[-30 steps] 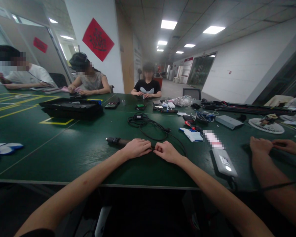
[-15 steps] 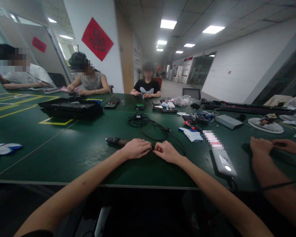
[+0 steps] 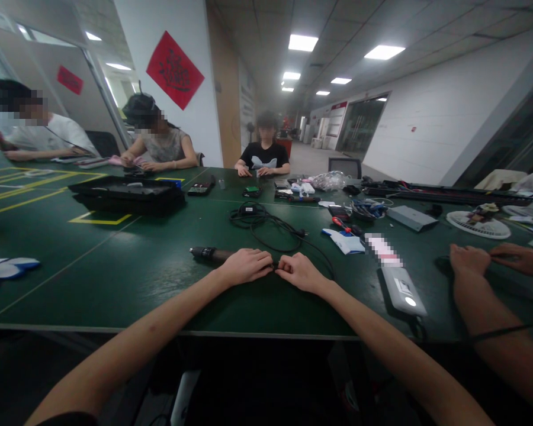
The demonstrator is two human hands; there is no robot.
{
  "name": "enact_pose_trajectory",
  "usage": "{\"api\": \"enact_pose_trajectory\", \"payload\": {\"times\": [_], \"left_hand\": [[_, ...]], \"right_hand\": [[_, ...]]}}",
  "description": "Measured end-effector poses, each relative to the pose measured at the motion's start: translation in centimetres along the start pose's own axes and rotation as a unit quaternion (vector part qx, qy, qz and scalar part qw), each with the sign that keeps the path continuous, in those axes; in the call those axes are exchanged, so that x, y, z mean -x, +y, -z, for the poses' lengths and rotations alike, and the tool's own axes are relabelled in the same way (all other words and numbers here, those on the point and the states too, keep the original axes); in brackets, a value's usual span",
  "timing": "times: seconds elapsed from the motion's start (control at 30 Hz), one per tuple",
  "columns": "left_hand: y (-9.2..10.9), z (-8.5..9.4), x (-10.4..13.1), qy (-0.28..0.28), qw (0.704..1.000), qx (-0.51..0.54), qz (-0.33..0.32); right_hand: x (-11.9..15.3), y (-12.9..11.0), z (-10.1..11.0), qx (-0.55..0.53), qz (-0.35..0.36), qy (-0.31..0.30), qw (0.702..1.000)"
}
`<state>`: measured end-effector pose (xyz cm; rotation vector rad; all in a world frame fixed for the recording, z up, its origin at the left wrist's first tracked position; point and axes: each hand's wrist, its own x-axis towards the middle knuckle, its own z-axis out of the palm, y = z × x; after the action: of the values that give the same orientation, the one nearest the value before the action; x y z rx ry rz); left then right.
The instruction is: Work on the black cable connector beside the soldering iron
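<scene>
On the green table, my left hand (image 3: pixel 247 265) is closed around the rear of a dark electric screwdriver (image 3: pixel 206 254). The tool lies on its side, its black nose pointing left. Close beside it, my right hand (image 3: pixel 302 273) pinches a small dark piece at the tool's tail end, apparently the end of its power cord. Fingers hide most of that joint. The black power cord (image 3: pixel 331 263) curves behind my right hand and runs into a loose coil beyond both hands. A white label marks part of the coil, and a plug (image 3: pixel 302 232) lies at its right.
A black tray-like housing (image 3: pixel 128 198) stands at the left. White-and-blue gloves (image 3: pixel 346 242), a red-handled screwdriver (image 3: pixel 341 224) and a grey power bank-like device (image 3: pixel 402 290) lie to the right. A co-worker's hands (image 3: pixel 471 260) work at far right; several people sit across the table.
My hands and the electric screwdriver stay nearly still. Across the table, one person's hand has lowered slightly toward the tabletop.
</scene>
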<state>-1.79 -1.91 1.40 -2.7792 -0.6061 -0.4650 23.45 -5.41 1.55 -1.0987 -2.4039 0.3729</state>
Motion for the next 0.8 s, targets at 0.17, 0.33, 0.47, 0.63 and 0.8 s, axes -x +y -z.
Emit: {"api": "enact_pose_trajectory", "payload": {"times": [0.17,0.33,0.47,0.63,0.8], "left_hand": [[0.06,0.03,0.02,0.000,1.000,0.015,-0.023],[0.27,0.17,-0.12,-0.002,1.000,0.006,0.007],[0.26,0.37,-0.04,-0.002,1.000,0.016,-0.010],[0.21,0.28,-0.05,-0.001,1.000,0.007,0.006],[0.24,0.35,-0.07,-0.004,1.000,0.012,-0.016]], "right_hand": [[-0.03,0.13,-0.10,0.002,0.002,0.002,1.000],[0.05,0.02,0.08,0.002,0.005,0.001,1.000],[0.05,0.00,0.12,-0.004,-0.001,0.000,1.000],[0.01,0.06,0.02,-0.005,0.003,0.000,1.000],[0.07,0.05,0.06,-0.008,-0.001,-0.002,1.000]]}}
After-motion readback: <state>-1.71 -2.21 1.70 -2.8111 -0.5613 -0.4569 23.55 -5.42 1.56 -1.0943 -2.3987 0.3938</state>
